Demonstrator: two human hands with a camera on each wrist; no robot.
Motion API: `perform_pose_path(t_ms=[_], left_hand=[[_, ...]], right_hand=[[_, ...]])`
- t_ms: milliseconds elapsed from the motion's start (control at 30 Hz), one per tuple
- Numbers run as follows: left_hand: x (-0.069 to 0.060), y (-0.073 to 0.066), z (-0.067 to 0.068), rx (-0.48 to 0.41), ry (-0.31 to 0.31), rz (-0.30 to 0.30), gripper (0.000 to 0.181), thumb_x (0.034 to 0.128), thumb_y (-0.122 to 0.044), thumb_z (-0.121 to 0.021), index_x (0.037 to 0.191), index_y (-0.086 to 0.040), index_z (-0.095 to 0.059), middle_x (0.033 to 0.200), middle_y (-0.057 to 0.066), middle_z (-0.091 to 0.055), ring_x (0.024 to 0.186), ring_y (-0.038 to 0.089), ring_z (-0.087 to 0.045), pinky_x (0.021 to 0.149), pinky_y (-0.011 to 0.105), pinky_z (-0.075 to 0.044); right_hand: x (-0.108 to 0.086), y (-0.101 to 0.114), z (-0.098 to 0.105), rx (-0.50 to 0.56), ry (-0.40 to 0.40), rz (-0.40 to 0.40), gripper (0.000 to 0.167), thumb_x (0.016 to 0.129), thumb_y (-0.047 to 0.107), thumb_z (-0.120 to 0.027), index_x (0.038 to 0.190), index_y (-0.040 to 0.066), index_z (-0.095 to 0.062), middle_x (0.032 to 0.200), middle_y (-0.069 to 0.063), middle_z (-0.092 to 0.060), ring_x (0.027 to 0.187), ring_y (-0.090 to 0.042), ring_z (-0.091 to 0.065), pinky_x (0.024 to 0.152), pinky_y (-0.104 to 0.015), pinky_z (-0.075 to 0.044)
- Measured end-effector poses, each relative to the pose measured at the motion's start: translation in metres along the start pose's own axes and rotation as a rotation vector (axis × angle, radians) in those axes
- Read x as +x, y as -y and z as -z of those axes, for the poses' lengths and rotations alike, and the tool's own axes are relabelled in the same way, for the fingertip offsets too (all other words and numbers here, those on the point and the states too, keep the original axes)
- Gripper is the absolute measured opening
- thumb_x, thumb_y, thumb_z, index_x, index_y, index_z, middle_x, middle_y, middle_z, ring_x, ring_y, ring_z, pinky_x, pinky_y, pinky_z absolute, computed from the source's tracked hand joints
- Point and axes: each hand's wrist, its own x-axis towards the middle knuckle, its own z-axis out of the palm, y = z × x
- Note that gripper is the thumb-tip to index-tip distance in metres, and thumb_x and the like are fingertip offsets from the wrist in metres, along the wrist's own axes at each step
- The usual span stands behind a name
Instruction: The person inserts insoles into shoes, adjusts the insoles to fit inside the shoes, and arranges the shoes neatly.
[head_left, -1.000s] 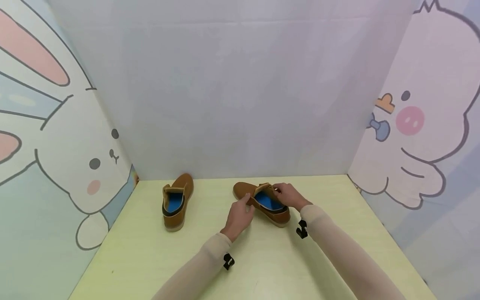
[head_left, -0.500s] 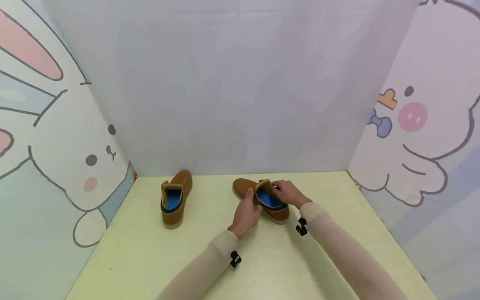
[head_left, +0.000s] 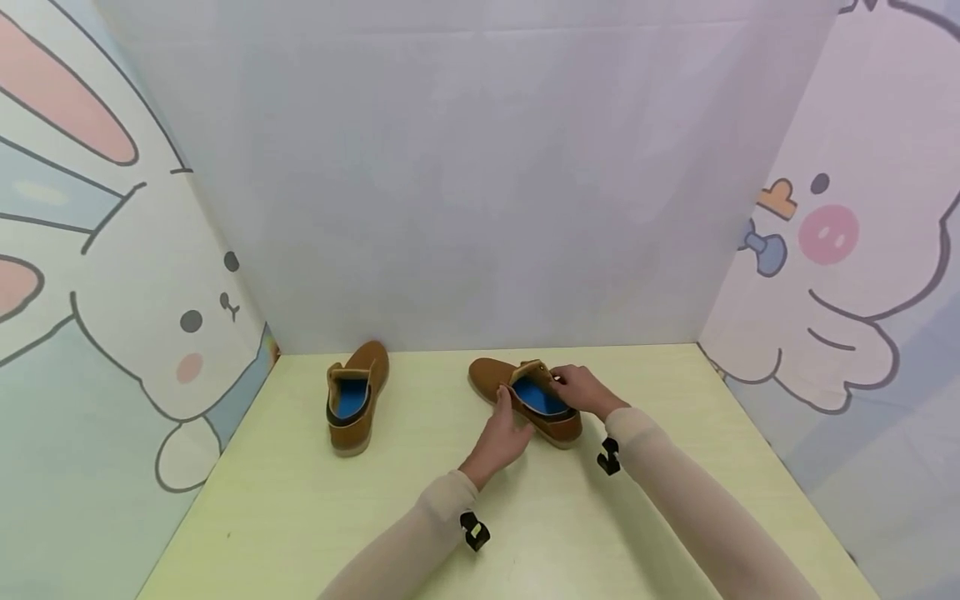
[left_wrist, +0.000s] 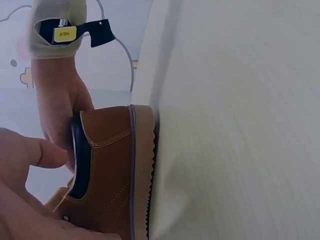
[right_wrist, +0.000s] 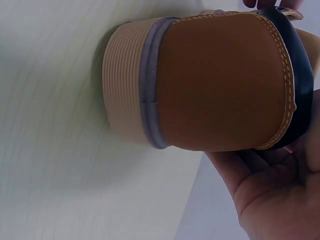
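Observation:
Two brown lace-up style shoes with blue insoles and tan soles lie on the pale table. The right-hand shoe (head_left: 558,431) points its toe to the back left. My right hand (head_left: 583,390) grips its far upper edge, thumb side at the opening; the right wrist view shows the hand (right_wrist: 280,195) behind the stitched heel. On the near side, my left hand (head_left: 498,442) touches the upper with its extended forefinger, and its thumb is spread apart. The left wrist view has the left thumb (left_wrist: 50,154) beside the dark collar, not clearly touching it. The lower fingertips partly hide the shoe's side.
Another brown shoe (head_left: 351,435) stands at the back left, its toe toward the rear wall (head_left: 480,183). Side walls with a cartoon rabbit (head_left: 172,317) and a cartoon chick (head_left: 847,250) border the yellowish tabletop (head_left: 322,517).
My left hand has shifted right along the near side of the shoe, and its thumb has spread away. My right hand keeps its hold, and the shoe stays nearly in place.

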Motion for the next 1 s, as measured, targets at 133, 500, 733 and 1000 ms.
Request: perform_pose_path(t_ms=[133,500,733,1000], left_hand=[[0.002,0.000,0.001,0.028,0.009,0.008,0.088,0.0994,-0.023,-0.057,0.161,0.002,0.000,0.165,0.027,-0.003,0.148,0.042,-0.023,0.114,0.053,-0.033],[0.013,-0.007,0.014,0.030,0.014,0.008,0.085,0.0993,-0.024,-0.058,0.160,0.005,-0.005,0.165,0.026,-0.009,0.150,0.038,-0.022,0.118,0.050,-0.028],[0.020,-0.003,0.027,-0.001,-0.037,0.035,0.082,0.0978,-0.026,-0.058,0.159,0.006,-0.015,0.162,0.025,-0.026,0.143,0.036,-0.038,0.111,0.051,-0.039],[0.026,-0.001,0.042,0.000,-0.072,0.070,0.073,0.1000,-0.026,-0.057,0.158,0.004,-0.023,0.146,0.027,-0.049,0.124,0.037,-0.057,0.100,0.053,-0.048]], right_hand=[[-0.001,0.001,-0.001,-0.007,0.019,0.000,0.030,0.105,0.014,-0.053,0.125,-0.002,-0.067,0.113,-0.018,-0.070,0.097,-0.028,-0.069,0.083,-0.043,-0.057],[-0.002,0.010,0.003,0.018,-0.022,-0.037,0.036,0.102,0.015,-0.052,0.129,-0.005,-0.065,0.121,-0.022,-0.068,0.106,-0.035,-0.067,0.086,-0.047,-0.057],[-0.008,0.025,-0.006,0.097,-0.018,-0.048,0.029,0.103,0.017,-0.046,0.102,-0.001,-0.069,0.082,-0.009,-0.063,0.072,-0.021,-0.060,0.067,-0.036,-0.050],[-0.015,0.044,-0.021,0.320,-0.020,-0.119,0.034,0.102,0.014,-0.043,0.107,-0.006,-0.070,0.100,-0.015,-0.071,0.082,-0.021,-0.070,0.075,-0.037,-0.059]])
